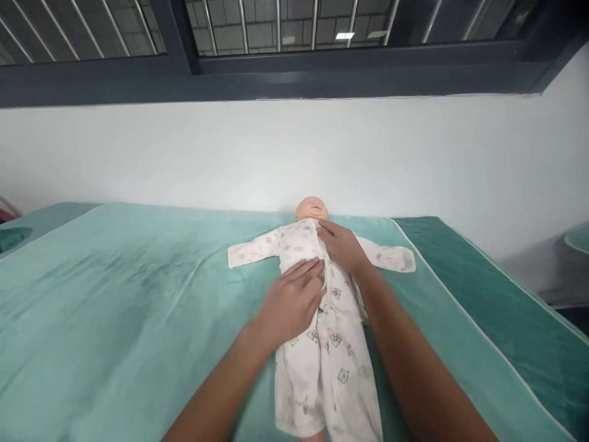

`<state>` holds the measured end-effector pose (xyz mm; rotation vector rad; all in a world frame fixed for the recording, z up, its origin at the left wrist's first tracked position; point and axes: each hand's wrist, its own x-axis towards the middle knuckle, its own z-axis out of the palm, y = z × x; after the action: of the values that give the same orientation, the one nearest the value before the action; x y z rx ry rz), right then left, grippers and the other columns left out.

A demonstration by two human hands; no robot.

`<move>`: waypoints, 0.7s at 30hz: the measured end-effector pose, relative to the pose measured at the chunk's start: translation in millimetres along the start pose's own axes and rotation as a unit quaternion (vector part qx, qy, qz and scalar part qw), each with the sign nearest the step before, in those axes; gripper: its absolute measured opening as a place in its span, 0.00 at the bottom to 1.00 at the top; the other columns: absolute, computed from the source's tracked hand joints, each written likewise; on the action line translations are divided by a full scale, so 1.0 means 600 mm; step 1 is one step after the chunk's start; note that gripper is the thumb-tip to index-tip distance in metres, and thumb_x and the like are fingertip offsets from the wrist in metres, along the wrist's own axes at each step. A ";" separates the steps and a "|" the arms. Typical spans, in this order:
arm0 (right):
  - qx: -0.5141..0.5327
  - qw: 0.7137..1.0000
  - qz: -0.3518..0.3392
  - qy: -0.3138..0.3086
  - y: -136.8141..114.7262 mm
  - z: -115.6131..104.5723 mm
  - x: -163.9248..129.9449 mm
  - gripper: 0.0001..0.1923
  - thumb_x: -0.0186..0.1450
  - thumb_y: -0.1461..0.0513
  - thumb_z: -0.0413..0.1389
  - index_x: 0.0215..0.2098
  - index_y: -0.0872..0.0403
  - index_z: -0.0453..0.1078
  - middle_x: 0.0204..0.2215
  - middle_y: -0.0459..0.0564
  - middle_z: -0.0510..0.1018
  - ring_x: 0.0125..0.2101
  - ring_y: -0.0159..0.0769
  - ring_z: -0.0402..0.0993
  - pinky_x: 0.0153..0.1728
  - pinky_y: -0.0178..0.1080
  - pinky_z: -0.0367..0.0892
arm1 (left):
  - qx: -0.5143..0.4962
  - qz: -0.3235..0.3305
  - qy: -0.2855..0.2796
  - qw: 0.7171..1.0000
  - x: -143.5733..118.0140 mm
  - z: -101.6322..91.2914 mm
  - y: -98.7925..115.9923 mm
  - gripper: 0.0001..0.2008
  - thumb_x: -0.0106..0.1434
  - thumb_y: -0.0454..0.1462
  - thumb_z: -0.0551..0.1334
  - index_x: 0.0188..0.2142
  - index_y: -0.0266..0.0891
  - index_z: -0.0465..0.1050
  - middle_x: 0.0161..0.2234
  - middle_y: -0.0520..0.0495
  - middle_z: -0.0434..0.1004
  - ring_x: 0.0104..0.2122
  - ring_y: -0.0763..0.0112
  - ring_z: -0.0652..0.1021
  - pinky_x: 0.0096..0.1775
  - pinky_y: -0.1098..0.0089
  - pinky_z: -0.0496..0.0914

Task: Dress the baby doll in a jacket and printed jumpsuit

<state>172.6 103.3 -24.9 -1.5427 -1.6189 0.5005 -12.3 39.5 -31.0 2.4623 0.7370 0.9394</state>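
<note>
cotton suit (329, 344) on doll (311, 209), long axis running away; left hand (294, 301) flat and right hand (340, 245) flat, both grips unclosed, straddling the placket.

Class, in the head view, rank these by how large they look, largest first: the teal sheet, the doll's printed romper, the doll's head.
1. Teal sheet: it covers most of the bed.
2. Printed romper: it looks far smaller than the sheet.
3. Doll's head: smallest, though being farthest from the camera shrinks it somewhat.
</note>
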 end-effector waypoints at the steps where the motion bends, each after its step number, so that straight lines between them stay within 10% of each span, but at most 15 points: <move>1: 0.002 1.000 -0.007 0.005 -0.001 0.003 0.001 0.18 0.68 0.55 0.46 0.47 0.51 0.74 0.50 0.52 0.78 0.50 0.46 0.72 0.54 0.49 0.62 | -0.019 0.005 -0.005 1.000 -0.002 -0.001 -0.003 0.12 0.69 0.39 0.53 0.34 0.41 0.73 0.54 0.43 0.76 0.60 0.61 0.70 0.63 0.55 0.62; 8: 0.135 0.987 0.066 0.052 0.016 0.004 -0.007 0.17 0.66 0.55 0.50 0.49 0.46 0.74 0.51 0.45 0.77 0.52 0.41 0.71 0.53 0.44 0.63 | -0.108 -0.204 0.178 0.957 0.066 -0.030 -0.071 0.14 0.68 0.43 0.55 0.44 0.45 0.78 0.51 0.50 0.79 0.54 0.63 0.76 0.57 0.62 0.68; 16: 0.166 0.982 0.045 0.082 0.051 0.002 0.009 0.11 0.64 0.57 0.54 0.40 0.49 0.77 0.48 0.46 0.78 0.50 0.39 0.72 0.55 0.43 0.62 | -0.085 -0.250 0.072 0.962 0.191 -0.004 -0.133 0.13 0.64 0.39 0.56 0.41 0.47 0.80 0.44 0.51 0.82 0.45 0.62 0.79 0.49 0.64 0.70; 21: 0.106 0.992 0.006 0.070 0.056 0.008 0.012 0.13 0.66 0.55 0.53 0.42 0.47 0.78 0.50 0.49 0.73 0.53 0.41 0.67 0.57 0.47 0.60 | -0.063 -0.223 0.117 0.966 0.193 0.015 -0.150 0.11 0.64 0.37 0.58 0.39 0.44 0.79 0.43 0.49 0.80 0.46 0.64 0.76 0.49 0.65 0.69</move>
<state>190.4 116.9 -51.3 -1.3984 -1.4042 0.5401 37.8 177.9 -28.7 1.9722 1.2085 1.0632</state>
